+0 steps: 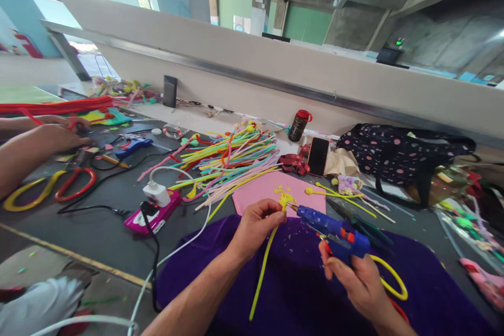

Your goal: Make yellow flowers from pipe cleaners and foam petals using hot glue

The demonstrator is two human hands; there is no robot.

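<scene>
Between the thumb and fingers of my left hand [258, 226] is a yellow pipe-cleaner flower [285, 200], pinched just under its head. Its long yellow stem [263, 273] hangs down over the dark purple cloth [299, 294]. My right hand [356, 281] grips a blue hot glue gun [333, 228] by its handle, fingers round the orange trigger. The gun's nozzle points left and reaches the flower head; whether they touch I cannot tell. Below the flower head lies a pink sheet [252, 192] with small yellow bits on it.
A pile of coloured pipe cleaners [236, 155] lies ahead. Beside it are a phone [318, 156], a bottle [299, 126] and a patterned bag [405, 157]. Left are a magenta power strip [157, 215] with cords, scissors [74, 185] and a co-worker's hands [59, 134]. Pliers [366, 223] lie behind the gun.
</scene>
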